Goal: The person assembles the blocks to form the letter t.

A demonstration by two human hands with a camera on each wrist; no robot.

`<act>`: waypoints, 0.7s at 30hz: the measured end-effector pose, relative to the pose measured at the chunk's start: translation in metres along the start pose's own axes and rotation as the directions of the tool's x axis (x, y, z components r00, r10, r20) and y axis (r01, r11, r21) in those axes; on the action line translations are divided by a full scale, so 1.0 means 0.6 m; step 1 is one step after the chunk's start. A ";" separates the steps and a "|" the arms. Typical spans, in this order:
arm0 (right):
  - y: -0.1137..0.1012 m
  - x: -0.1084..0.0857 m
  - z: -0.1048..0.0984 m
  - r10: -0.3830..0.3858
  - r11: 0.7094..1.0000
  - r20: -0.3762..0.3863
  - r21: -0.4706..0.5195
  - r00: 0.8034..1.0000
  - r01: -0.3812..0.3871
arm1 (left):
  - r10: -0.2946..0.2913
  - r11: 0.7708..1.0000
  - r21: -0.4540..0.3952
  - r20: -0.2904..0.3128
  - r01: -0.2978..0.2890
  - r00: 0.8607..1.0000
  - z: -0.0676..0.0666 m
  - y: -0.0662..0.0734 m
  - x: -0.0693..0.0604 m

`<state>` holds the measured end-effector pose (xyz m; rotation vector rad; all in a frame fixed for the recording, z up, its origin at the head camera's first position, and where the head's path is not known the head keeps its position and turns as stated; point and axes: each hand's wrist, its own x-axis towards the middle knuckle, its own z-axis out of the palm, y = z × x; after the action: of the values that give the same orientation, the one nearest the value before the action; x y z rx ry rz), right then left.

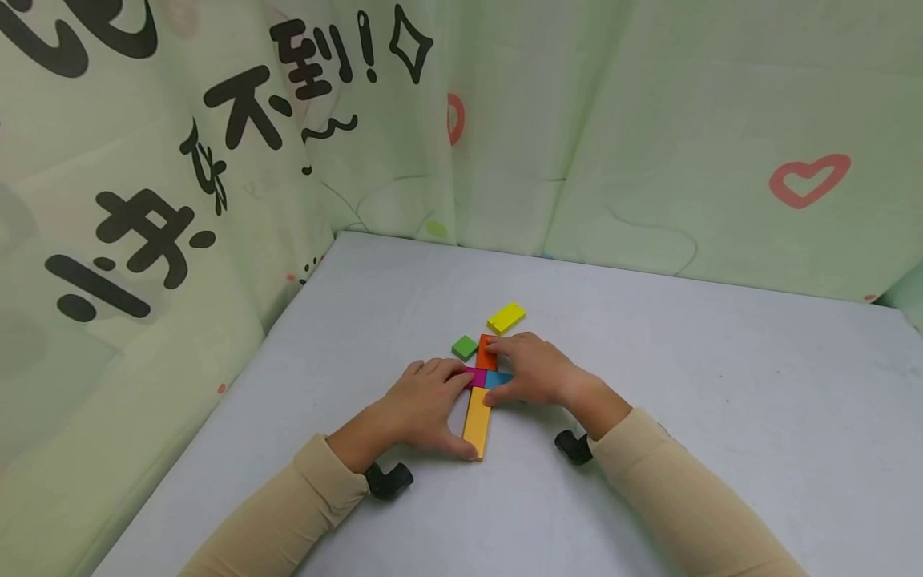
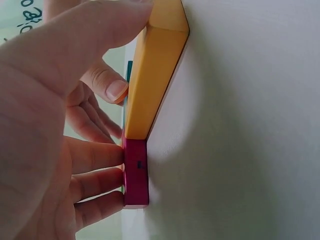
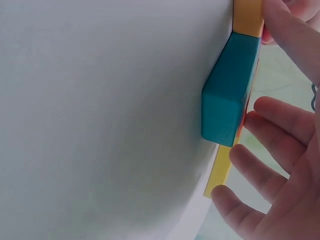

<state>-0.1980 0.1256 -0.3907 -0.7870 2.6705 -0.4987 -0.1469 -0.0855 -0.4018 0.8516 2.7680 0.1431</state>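
Flat coloured blocks lie together on the table in the head view. A long yellow-orange block [image 1: 476,429] points toward the person. At its far end sit a magenta block [image 1: 479,377] and a blue block [image 1: 496,380], side by side, with an orange-red block [image 1: 485,358] beyond them. My left hand [image 1: 425,405] touches the magenta block with its fingertips, its thumb at the yellow-orange block's near end. Over the blue block spreads my right hand [image 1: 537,370], a finger on the orange-red block and the thumb by the yellow-orange one. The left wrist view shows fairly straight fingers [image 2: 97,177].
A green block [image 1: 465,348] lies just left of the orange-red block. Farther back is a bright yellow block [image 1: 506,318]. The white table [image 1: 685,417] meets a pale green curtain [image 1: 649,160] with black characters and red hearts, at the back and left.
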 end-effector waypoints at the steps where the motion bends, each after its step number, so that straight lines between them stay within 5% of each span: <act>1: 0.000 0.000 0.000 0.001 1.000 0.001 0.005 1.000 -0.001 | 0.000 1.000 -0.001 -0.001 0.000 1.000 0.000 0.000 0.000; 21: -0.004 -0.003 -0.002 0.034 0.999 0.018 0.013 0.999 -0.034 | 0.004 1.000 -0.018 -0.015 -0.004 1.000 -0.001 0.002 -0.002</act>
<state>-0.1958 0.1252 -0.3881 -0.7378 2.6571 -0.4978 -0.1457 -0.0851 -0.4006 0.8556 2.7743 0.1747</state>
